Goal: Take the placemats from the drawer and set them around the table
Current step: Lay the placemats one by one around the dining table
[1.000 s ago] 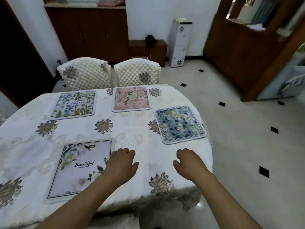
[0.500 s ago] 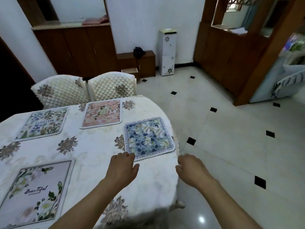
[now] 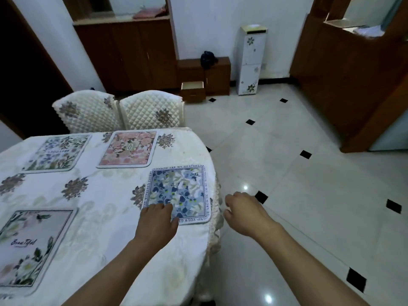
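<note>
Several floral placemats lie flat on the table (image 3: 106,208): a blue one (image 3: 181,191) near the right edge, a pink one (image 3: 129,149), a pale blue-green one (image 3: 56,152) at the far side, and a white "Beautiful" one (image 3: 28,246) at the near left. My left hand (image 3: 156,221) hovers over the blue mat's near-left corner, fingers loosely curled, holding nothing. Beyond the table's right edge my right hand (image 3: 245,212) hangs over the floor, relaxed and empty. The wooden drawer (image 3: 192,89) stands pulled out on the low cabinet at the back.
Two quilted chairs (image 3: 152,112) are pushed against the table's far side. A tall white floral cabinet (image 3: 250,60) stands by the back wall, and a wooden partition (image 3: 353,74) stands at the right. Glossy tiled floor (image 3: 298,173) stretches to the right of the table.
The view has swung right and up, showing more floor and the pulled-out drawer. Both hands have shifted right along the table; my right hand is now past its edge.
</note>
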Action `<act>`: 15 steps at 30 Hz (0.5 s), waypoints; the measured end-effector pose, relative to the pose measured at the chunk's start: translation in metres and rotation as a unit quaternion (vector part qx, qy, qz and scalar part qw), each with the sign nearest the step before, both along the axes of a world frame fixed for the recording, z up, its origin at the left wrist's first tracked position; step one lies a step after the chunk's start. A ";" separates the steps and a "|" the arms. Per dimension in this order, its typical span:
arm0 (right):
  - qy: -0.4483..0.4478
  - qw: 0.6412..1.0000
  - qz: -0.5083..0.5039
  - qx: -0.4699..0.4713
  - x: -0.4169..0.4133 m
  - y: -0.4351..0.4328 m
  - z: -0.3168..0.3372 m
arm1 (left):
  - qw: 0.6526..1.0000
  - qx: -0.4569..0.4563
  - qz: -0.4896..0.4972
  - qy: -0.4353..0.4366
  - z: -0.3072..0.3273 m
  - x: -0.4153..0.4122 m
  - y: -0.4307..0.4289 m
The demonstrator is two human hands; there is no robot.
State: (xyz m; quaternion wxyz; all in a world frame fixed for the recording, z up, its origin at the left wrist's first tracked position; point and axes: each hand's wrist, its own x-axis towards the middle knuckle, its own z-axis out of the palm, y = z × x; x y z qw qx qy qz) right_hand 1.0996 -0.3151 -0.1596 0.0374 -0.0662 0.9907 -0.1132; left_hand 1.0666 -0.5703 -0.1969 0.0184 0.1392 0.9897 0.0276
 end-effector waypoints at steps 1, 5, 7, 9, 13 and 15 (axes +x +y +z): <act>-0.005 1.000 0.011 0.001 -0.011 -0.002 0.000 | 1.000 0.001 0.005 0.002 -0.005 -0.007 0.001; -0.022 0.998 0.059 0.018 -0.074 -0.005 -0.014 | 0.998 0.022 0.052 -0.007 -0.031 -0.051 0.005; -0.042 0.995 0.085 0.021 -0.101 -0.006 -0.021 | 0.996 0.031 0.080 -0.029 -0.037 -0.062 0.003; -0.056 0.992 0.115 0.022 -0.125 -0.010 -0.029 | 0.994 0.036 0.100 -0.036 -0.038 -0.067 0.001; -0.089 0.980 0.175 0.023 -0.172 -0.019 -0.043 | 0.986 0.037 0.154 -0.048 -0.040 -0.069 0.003; -0.099 0.973 0.206 0.026 -0.200 -0.022 -0.054 | 0.979 0.038 0.192 -0.058 -0.044 -0.073 0.007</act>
